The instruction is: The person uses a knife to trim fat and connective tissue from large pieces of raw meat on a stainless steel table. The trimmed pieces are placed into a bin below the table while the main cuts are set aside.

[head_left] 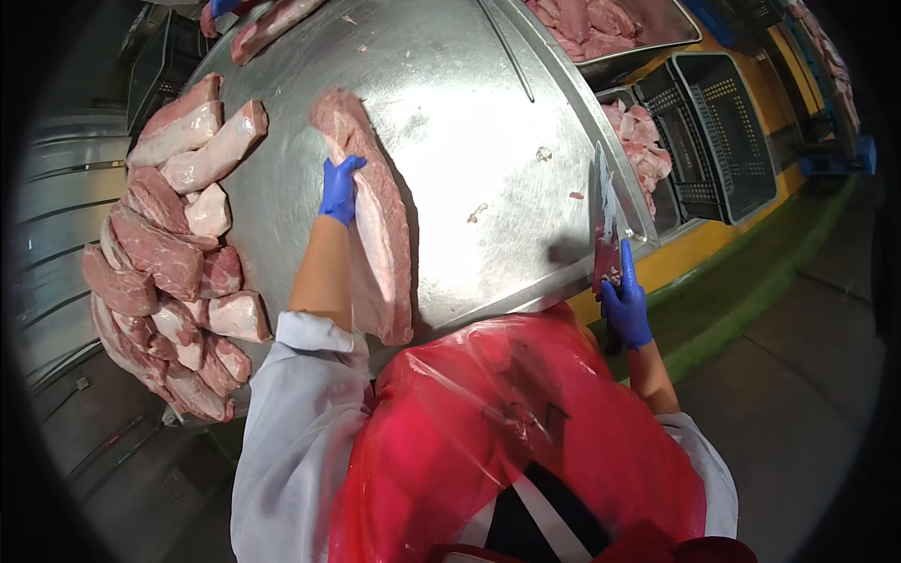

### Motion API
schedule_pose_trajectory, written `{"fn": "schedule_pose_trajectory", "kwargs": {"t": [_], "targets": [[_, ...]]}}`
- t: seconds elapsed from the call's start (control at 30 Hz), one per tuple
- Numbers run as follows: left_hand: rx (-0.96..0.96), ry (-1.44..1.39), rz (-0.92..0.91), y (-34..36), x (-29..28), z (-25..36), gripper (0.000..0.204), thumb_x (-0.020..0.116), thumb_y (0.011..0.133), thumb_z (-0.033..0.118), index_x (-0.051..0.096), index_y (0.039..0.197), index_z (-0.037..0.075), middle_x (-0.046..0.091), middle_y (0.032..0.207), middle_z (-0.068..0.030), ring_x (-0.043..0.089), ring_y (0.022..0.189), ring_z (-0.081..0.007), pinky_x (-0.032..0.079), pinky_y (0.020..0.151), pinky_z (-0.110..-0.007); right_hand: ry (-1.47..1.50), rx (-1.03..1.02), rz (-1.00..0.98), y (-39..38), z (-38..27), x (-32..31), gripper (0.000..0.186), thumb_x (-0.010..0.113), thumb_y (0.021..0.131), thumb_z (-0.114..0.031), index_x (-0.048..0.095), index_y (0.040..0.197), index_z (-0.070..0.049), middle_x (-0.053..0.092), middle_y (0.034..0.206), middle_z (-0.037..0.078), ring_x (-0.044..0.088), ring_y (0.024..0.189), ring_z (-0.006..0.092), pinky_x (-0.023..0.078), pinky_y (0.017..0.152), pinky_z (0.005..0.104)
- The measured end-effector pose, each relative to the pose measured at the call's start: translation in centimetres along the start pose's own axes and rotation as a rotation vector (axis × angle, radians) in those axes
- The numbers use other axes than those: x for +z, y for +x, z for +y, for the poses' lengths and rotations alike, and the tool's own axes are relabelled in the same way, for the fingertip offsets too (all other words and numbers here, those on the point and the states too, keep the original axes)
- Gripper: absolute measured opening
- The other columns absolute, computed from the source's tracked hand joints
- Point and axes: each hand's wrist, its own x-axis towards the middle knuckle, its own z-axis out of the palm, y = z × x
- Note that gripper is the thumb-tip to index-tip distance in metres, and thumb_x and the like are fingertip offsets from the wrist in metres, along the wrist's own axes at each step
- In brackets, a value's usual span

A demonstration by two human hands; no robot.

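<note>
A long slab of raw meat point(385, 235) with a pale fat side lies on the metal table, its near end close to my red apron. My left hand point(340, 190), in a blue glove, is closed on the slab's left edge above its middle. Over at the table's right rim, my right hand point(627, 308), also gloved in blue, grips a knife point(605, 211). The index finger stretches along the knife, whose smeared blade points away from me. The knife's handle is mostly hidden by the hand.
Raw meat pieces point(169, 253) are heaped on the left of the round metal table point(488, 113). Small scraps and a thin metal rod point(507, 52) lie on it. Beyond its right rim stand black crates point(718, 141) and meat trimmings point(638, 141). Another person's blue glove point(223, 7) shows at top left.
</note>
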Motion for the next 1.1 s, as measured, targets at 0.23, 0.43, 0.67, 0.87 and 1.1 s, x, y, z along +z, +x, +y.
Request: {"fn": "schedule_pose_trajectory", "kwargs": {"t": [0.23,0.43,0.67,0.87,1.1], "targets": [[0.601,0.822,0.338,2.4,2.8,1.4,0.076,0.071,0.089,0.034,0.039,0.148,-0.002,0.034,0.154,-0.0251,0.039,0.139,-0.0400,0.033,0.116,-0.045,-0.023,-0.078,-0.203,9.8,1.4,1.7,0.061,0.062,0.095,-0.009,0.035,0.150,-0.005,0.069,0.096,0.014,0.069,0.084,0.0228,0.055,0.076,0.0366],[0.774,1.503,0.060,0.9,10.3,3.4,0.063,0.055,0.097,0.028,0.036,0.154,0.010,0.020,0.164,-0.0216,0.022,0.149,-0.0454,0.023,0.121,-0.049,-0.024,-0.145,-0.401,22.1,-8.7,12.1,0.080,0.056,0.095,-0.013,0.013,0.162,-0.021,0.057,0.063,0.006,0.053,0.049,0.0150,0.051,0.054,0.0341],[0.789,1.400,-0.091,2.0,7.9,3.9,0.062,0.050,0.099,0.027,0.033,0.156,0.010,0.018,0.164,-0.0233,0.016,0.151,-0.0456,0.018,0.123,-0.049,0.103,-0.119,-0.365,30.9,-15.7,22.5,0.079,0.054,0.093,-0.015,0.014,0.162,-0.023,0.067,0.082,0.017,0.064,0.060,0.0199,0.056,0.060,0.0364],[0.801,1.295,-0.096,2.4,6.5,3.4,0.066,0.051,0.098,0.029,0.031,0.157,0.009,0.016,0.164,-0.0244,0.014,0.151,-0.0461,0.017,0.123,-0.049,-0.254,-0.201,-0.417,28.7,-16.4,23.8,0.078,0.049,0.094,-0.018,0.010,0.162,-0.022,0.070,0.093,0.028,0.071,0.072,0.0355,0.056,0.078,0.0456],[0.787,1.295,-0.092,2.0,7.1,3.9,0.068,0.058,0.093,0.023,0.034,0.155,0.009,0.016,0.164,-0.0243,0.014,0.151,-0.0460,0.018,0.123,-0.049,-0.425,-0.157,-0.441,30.0,-20.6,25.7,0.083,0.048,0.090,-0.010,0.005,0.161,-0.013,0.059,0.131,0.031,0.062,0.114,0.0456,0.047,0.101,0.0516]]}}
